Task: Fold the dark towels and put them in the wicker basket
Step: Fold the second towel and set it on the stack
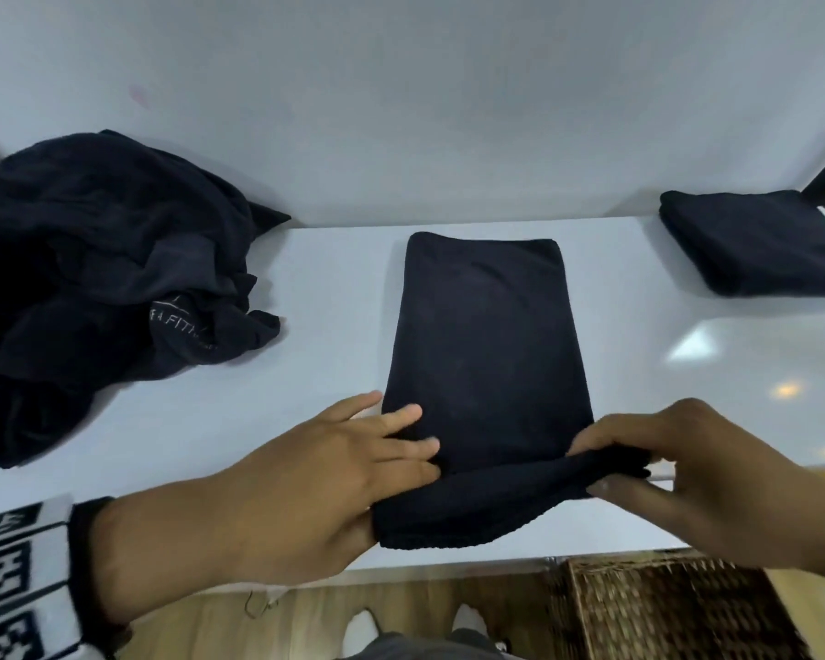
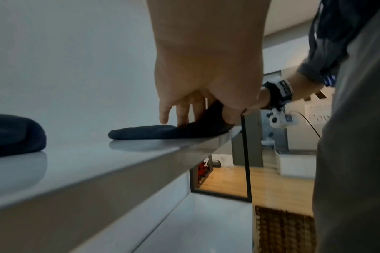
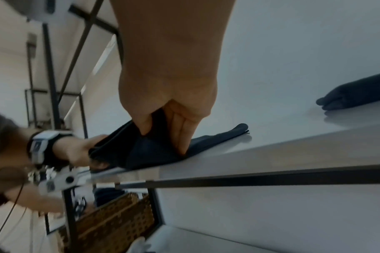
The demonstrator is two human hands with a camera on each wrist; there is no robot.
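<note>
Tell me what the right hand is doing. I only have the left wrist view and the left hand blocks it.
Observer: The right hand pinches the near right corner of the dark half-folded towel, with that near edge raised off the white table.
Operator: Any towels finished?
Observer: One squarely folded dark towel lies at the table's far right, apart from the one in hand.
Operator: What's left to fold?
Observer: A crumpled pile of dark cloth sits on the table's left, with pale lettering showing on one piece.
</note>
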